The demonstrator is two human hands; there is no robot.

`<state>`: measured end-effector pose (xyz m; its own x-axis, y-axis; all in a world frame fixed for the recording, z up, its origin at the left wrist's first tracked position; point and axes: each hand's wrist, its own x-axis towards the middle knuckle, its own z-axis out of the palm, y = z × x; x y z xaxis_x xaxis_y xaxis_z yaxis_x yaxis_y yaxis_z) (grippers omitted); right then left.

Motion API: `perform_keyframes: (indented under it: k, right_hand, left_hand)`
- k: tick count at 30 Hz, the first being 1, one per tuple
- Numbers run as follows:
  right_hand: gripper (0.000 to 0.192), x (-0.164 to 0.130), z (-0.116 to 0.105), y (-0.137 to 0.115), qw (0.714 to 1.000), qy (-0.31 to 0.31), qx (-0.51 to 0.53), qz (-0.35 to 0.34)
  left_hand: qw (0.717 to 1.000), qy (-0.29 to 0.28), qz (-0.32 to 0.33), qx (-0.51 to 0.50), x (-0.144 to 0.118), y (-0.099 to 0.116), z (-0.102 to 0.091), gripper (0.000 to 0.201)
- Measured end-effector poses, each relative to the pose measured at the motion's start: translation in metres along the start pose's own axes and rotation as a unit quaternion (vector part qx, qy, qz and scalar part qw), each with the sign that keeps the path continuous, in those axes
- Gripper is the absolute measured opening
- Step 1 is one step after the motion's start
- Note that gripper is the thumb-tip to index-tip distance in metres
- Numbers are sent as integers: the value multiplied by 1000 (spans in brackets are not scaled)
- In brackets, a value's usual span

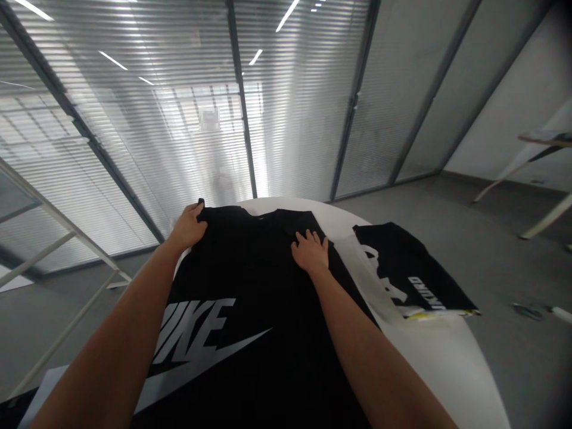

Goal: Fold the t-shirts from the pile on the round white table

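At about ten o'clock from the middle of the view, the left hand (188,227) pinches the far left corner of a black Nike T-shirt (250,310), its fingers (198,207) curled over the hem edge and closed on the cloth. The shirt lies spread print-up across a round white counter (447,357), its large grey logo nearest the person, towards seven o'clock. Near the centre, slightly towards one o'clock, the right hand (311,253) rests flat on the fabric, fingers (308,237) open and spread, pressing down rather than gripping. Judging by how things lie, the shirt is smoothed out and mostly flat (no fold shows in it yet), so the laying-out looks done while any folding is still left. Towards three o'clock, just beside the shirt and touching the counter's right edge, sits a second black garment with white lettering (411,268) inside a clear plastic bag (364,268), apparently still packed and untouched.
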<state>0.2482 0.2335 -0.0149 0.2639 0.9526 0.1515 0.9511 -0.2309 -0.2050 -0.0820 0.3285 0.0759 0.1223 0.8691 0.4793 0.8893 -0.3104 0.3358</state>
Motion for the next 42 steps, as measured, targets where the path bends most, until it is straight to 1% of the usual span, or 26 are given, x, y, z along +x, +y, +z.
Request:
perform_keyframes:
  k: [3,6,9,11,12,13,15,17,18,23,27,33,36,42]
  right_hand:
    - [52,-1,-1,-1,1000,3,2,-1]
    - [52,-1,-1,-1,1000,3,6,2]
    - [52,-1,-1,0,1000,3,9,1]
    - [52,0,0,0,1000,4,10,0]
    - [52,0,0,0,1000,4,9,0]
    - [52,0,0,0,1000,4,8,0]
    - [52,0,1,0,1000,5,6,1]
    - [52,0,2,1,1000,9,5,0]
    - [51,1,2,1,1000,13,5,-2]
    - [51,1,4,2,1000,22,4,-7]
    - [52,2,4,2,1000,12,2,-4]
    - [53,1,4,1,1000,9,-9,-8]
    - [54,2,4,1,1000,-2,-17,-7]
    - [54,3,4,1,1000,-10,-20,-8]
  left_hand:
    - [999,-25,45,2,-1,10,9,70]
    - [996,-49,74,6,-9,15,22,69]
    - [990,-95,105,29,-20,20,34,65]
    - [982,-129,126,50,-31,25,40,66]
    - [980,-137,130,64,-36,27,42,67]
    - [979,-136,128,80,-42,29,43,68]
    - [982,-108,109,112,-53,31,46,68]
    - [984,-80,90,134,-62,28,51,65]
    - [983,-79,85,141,-67,25,54,63]
    - [978,-140,72,136,-75,9,69,54]
    - [977,-165,62,120,-74,3,74,56]
    - [969,-209,57,118,-73,2,77,62]
    - [968,-212,62,121,-74,2,77,63]
    - [972,-193,68,115,-75,4,76,61]
